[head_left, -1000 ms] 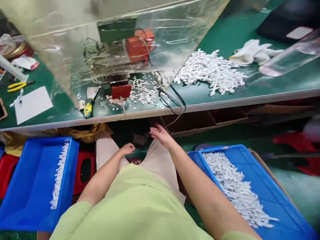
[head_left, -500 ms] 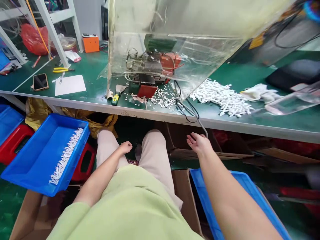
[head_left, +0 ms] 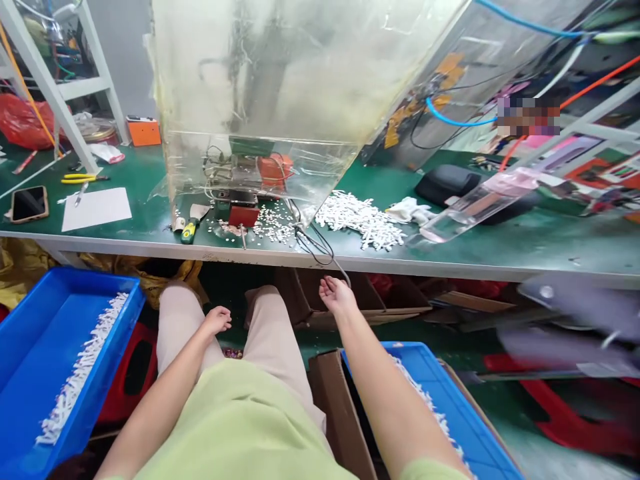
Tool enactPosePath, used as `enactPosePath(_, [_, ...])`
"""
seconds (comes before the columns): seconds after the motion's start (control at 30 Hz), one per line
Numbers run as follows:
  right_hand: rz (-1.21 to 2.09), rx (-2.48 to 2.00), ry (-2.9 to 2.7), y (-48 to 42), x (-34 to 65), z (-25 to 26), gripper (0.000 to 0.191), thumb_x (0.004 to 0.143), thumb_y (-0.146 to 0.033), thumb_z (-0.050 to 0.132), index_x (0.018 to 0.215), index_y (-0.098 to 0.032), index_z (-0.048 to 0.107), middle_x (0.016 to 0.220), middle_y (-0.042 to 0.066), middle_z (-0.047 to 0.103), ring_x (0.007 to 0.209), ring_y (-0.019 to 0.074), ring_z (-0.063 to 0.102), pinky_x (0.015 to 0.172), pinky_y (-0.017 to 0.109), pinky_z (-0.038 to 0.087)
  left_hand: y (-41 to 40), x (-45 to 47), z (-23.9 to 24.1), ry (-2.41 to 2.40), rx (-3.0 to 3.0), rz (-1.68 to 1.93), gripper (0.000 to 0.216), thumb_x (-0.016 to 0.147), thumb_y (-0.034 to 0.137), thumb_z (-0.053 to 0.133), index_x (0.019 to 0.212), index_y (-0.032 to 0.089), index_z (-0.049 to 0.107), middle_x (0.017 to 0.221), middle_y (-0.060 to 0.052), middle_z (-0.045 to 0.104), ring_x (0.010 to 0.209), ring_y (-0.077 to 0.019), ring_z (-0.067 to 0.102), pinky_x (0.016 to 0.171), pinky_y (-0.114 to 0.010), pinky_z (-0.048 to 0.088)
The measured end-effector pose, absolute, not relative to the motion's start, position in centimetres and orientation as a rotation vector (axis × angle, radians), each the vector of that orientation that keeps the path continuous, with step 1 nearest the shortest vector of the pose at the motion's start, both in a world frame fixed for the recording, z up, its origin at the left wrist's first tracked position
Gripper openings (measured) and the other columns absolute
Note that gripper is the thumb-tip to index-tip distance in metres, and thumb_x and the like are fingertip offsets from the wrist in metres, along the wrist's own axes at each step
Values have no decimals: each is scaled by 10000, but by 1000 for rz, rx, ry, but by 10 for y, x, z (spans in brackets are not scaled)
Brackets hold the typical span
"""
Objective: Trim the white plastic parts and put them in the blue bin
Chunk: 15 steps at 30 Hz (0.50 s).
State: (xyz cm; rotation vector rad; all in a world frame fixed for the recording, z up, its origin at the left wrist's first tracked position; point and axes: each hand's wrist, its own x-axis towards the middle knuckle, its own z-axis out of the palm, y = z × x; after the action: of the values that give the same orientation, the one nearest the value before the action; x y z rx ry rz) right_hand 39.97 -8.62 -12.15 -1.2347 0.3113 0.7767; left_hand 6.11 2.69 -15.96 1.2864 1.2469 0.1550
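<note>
My left hand [head_left: 219,321] rests over my left thigh, its fingers curled in; I see nothing held in them. My right hand [head_left: 336,293] is in front of the bench edge, palm turned up, fingers loosely bent and apart with nothing between them. Close to it, a grey cable and black wires [head_left: 317,243] hang over the edge. Above lies a heap of small white pieces [head_left: 360,219] on the green bench [head_left: 280,257]. Left of the heap, a small red block [head_left: 243,215] stands among scattered white bits, below a clear plastic cover [head_left: 280,80].
A blue tray [head_left: 30,373] with a row of white pieces stands at my left. Another blue tray [head_left: 410,353] lies at my right beside a cardboard box [head_left: 333,407]. On the bench are a scraper [head_left: 190,228], paper [head_left: 97,209], phone [head_left: 30,204] and pliers [head_left: 83,178].
The view has swung to the right, so the bench things sit further left. My right hand's fingers look more bent than before. My left hand stays over the thigh.
</note>
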Motion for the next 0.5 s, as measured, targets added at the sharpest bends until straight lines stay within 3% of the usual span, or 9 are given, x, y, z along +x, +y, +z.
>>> enactPosePath(0.2, [863, -1200, 268, -80, 399, -120, 260, 750, -105, 582, 913, -246, 438, 796, -60, 639, 624, 55, 605, 560, 156, 480, 32, 79, -150, 1194, 1183, 174, 110, 813, 155, 546, 920, 148, 520, 798, -12, 596, 585, -51, 584, 508, -144, 404])
enactPosePath(0.37, [1043, -1357, 7, -97, 405, -94, 265, 624, -146, 736, 870, -157, 638, 828, 60, 685, 614, 113, 608, 503, 183, 451, 36, 96, -148, 1194, 1061, 141, 123, 825, 182, 553, 938, 146, 520, 836, -38, 615, 612, -60, 605, 547, -158, 440])
enactPosePath(0.5, [682, -1770, -438, -111, 443, -52, 293, 698, -370, 664, 895, -156, 697, 804, 60, 683, 657, 146, 603, 626, 256, 478, 42, 109, -153, 1205, 981, 119, 153, 804, 189, 595, 934, 148, 527, 818, -36, 619, 599, -60, 605, 560, -165, 455])
